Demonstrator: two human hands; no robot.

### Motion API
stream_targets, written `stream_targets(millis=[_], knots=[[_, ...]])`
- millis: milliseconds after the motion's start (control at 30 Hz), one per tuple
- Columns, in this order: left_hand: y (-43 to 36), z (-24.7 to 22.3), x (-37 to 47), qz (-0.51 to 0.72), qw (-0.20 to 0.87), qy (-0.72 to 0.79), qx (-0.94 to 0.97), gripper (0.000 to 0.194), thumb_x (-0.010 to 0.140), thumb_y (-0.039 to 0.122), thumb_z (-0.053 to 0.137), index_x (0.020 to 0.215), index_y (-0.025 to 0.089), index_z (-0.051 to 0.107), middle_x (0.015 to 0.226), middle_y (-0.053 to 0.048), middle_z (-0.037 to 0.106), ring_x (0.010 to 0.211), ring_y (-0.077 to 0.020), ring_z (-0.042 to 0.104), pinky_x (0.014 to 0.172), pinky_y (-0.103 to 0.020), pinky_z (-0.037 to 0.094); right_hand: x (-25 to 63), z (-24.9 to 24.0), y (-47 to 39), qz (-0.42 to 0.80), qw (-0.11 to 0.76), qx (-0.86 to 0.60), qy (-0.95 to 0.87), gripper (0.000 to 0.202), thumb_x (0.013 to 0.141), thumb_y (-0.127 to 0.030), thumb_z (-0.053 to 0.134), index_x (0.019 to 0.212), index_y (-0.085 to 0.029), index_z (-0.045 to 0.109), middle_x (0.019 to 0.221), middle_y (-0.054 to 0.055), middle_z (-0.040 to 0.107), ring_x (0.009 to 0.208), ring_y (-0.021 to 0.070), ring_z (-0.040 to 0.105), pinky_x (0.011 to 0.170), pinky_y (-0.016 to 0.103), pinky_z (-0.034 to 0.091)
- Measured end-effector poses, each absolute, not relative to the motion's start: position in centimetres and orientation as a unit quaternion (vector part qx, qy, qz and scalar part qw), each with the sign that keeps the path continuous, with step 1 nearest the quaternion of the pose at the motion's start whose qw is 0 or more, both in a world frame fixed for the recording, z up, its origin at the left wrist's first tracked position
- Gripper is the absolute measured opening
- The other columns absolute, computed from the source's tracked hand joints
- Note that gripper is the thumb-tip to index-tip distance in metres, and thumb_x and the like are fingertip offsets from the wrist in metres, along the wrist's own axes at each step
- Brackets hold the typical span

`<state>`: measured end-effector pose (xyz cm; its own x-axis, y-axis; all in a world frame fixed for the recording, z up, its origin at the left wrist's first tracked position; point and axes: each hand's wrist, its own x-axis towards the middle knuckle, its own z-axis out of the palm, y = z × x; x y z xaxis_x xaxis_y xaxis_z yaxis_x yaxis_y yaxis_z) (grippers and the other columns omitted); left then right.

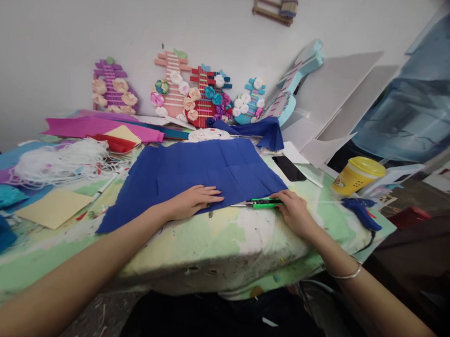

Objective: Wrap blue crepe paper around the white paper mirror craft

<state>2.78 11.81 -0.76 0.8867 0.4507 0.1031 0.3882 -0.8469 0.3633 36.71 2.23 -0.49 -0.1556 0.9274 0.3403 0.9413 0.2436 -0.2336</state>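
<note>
A creased sheet of dark blue paper or cloth (202, 167) lies spread on the table in front of me. My left hand (195, 202) rests flat on its near edge, fingers stretched to the right. Along the sheet's near right edge lies a green and black cutter or scissors (264, 203), its thin metal end pointing left. My right hand (292, 210) has its fingers on the right end of this tool, and a bracelet circles that wrist.
Decorated guitar-shaped pieces (205, 98) lean on the wall behind. White strings (61, 162) and coloured sheets pile up at the left. At the right are a black phone (288, 168), a yellow cup (357, 176) and a blue glue gun (361, 213).
</note>
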Motion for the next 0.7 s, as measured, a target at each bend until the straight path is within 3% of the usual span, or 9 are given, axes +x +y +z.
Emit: stream_targets(millis=[233,700], knots=[[12.3,-0.9,2.7,0.099,0.195,0.224,0.95,0.045,0.096,0.021,0.031,0.138,0.037,0.036,0.146,0.004,0.037,0.138,-0.0157,0.026,0.111,-0.043,0.02,37.3,-0.9,2.8,0.006,0.223,-0.606,-0.764,0.033,0.08,-0.005,0.046,0.106,-0.018,0.062,0.105,0.01,0.06,0.099,0.0239,0.054,0.087,0.038,0.043],[12.2,-0.7,2.8,0.09,0.19,0.226,0.951,0.043,0.097,0.024,0.028,0.137,0.037,0.036,0.147,0.004,0.037,0.139,-0.0159,0.026,0.111,-0.045,0.019,36.1,-0.9,2.9,0.007,0.216,-0.608,-0.764,0.031,0.082,-0.008,0.046,0.106,-0.019,0.062,0.106,0.01,0.061,0.099,0.0242,0.055,0.086,0.039,0.043]])
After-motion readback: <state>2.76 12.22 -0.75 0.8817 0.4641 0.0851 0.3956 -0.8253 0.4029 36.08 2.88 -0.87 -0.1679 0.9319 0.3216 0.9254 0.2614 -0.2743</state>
